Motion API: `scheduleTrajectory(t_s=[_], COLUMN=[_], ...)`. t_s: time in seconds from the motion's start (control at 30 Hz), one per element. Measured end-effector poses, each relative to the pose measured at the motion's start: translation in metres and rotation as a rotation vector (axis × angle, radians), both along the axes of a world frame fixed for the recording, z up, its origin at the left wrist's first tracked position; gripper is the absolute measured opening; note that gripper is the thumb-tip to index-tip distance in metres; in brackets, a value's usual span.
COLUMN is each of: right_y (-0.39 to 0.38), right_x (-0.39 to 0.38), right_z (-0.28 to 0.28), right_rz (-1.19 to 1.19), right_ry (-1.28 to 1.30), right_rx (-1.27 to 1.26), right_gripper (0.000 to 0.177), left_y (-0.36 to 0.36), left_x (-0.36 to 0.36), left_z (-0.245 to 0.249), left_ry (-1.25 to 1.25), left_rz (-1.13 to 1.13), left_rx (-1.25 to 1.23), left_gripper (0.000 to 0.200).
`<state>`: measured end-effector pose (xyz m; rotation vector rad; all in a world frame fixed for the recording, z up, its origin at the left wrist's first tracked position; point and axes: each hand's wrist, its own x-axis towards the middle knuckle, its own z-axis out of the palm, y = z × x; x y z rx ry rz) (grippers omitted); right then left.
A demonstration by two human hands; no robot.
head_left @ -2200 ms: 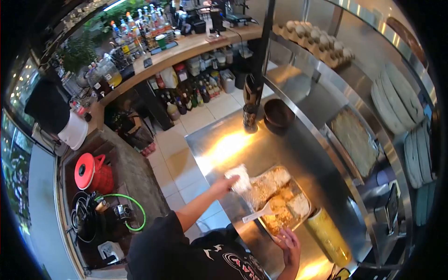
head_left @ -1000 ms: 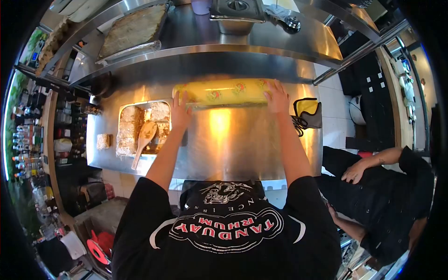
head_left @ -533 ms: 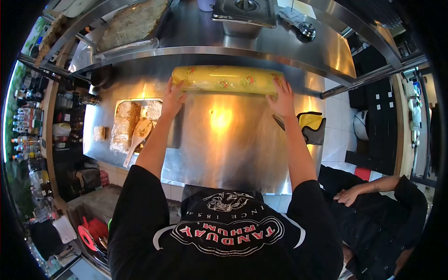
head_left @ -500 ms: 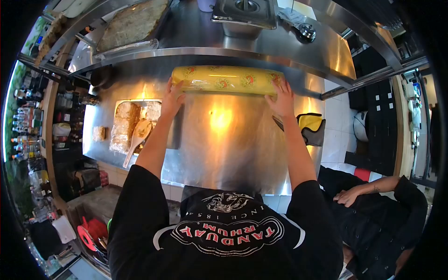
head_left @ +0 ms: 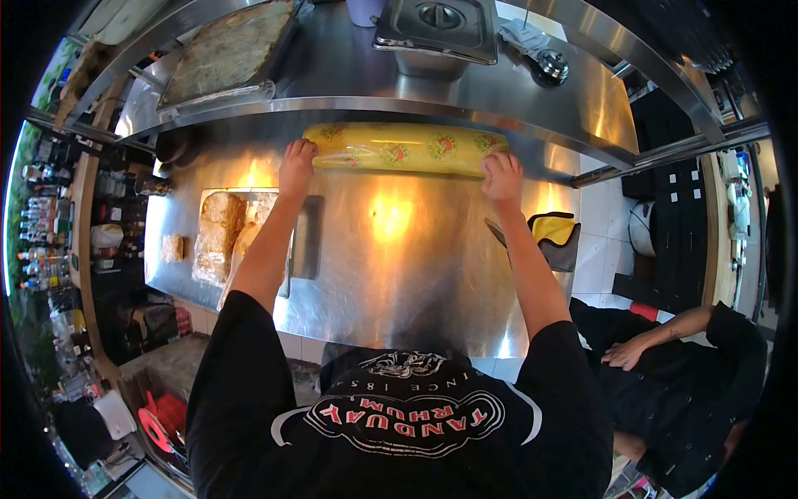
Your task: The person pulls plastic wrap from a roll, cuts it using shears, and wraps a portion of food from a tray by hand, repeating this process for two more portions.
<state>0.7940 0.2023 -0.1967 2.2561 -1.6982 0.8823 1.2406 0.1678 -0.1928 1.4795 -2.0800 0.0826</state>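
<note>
A wide roll of cling film (head_left: 399, 148), yellow with printed logos under the clear wrap, lies crosswise at the back of the steel table. My left hand (head_left: 297, 169) is closed at its left end, fingers curled in. At the right end, my right hand (head_left: 503, 180) is also closed, knuckles up. Both appear to grip the film at the roll's near side; the fingertips are hidden. Left of my left forearm, a metal tray (head_left: 241, 190) holds wrapped, browned food blocks (head_left: 218, 237) and a partly covered wooden paddle (head_left: 229, 287).
A small food piece (head_left: 173, 248) sits at the table's left. A yellow and grey cloth (head_left: 554, 233) lies by my right forearm, near a dark blade-like object (head_left: 496, 232). The overhead shelf (head_left: 332, 104) carries a lidded steel pan (head_left: 436, 33). Another person (head_left: 665, 374) stands at right.
Both hands have gone from spread fingers on the roll to closed fingers at its ends. The roll's printed logos have shifted, so it has turned. My left forearm now covers more of the paddle.
</note>
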Motion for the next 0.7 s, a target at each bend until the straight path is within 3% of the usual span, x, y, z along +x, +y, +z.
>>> scheduleTrajectory(t_s=[0.07,0.17,0.23,0.33,0.47,0.53,0.7], right_y=[0.005,0.003,0.003,-0.004,-0.012,-0.013,-0.022], right_x=[0.004,0.010,0.009,0.011,0.013,0.017,0.017], right_z=[0.003,0.000,-0.004,-0.008,-0.003,0.006,-0.007], right_rz=[-0.015,0.044,0.030,0.015,0.093,0.040,0.022], right_ry=[0.010,-0.178,-0.404,-0.539,-0.576,-0.288,-0.410], right_rx=[-0.001,-0.016,0.172,0.204,0.203,0.241,0.211], right_gripper=[0.010,0.013,0.014,0.009,0.019,0.023,0.011], left_y=[-0.001,-0.004,-0.006,-0.012,-0.037,-0.048,-0.058], left_x=[0.000,0.000,-0.001,-0.013,-0.004,-0.001,-0.003], left_z=[0.000,0.002,0.006,0.010,0.001,-0.004,-0.015], left_ry=[-0.012,0.098,0.099,0.108,0.133,0.133,0.151], left_rz=[0.010,0.038,0.005,0.005,0.011,0.045,0.177], left_rx=[0.025,0.128,0.121,0.077,0.003,0.056,0.064], left_gripper=[0.012,0.016,0.020,0.025,0.023,0.019,0.010])
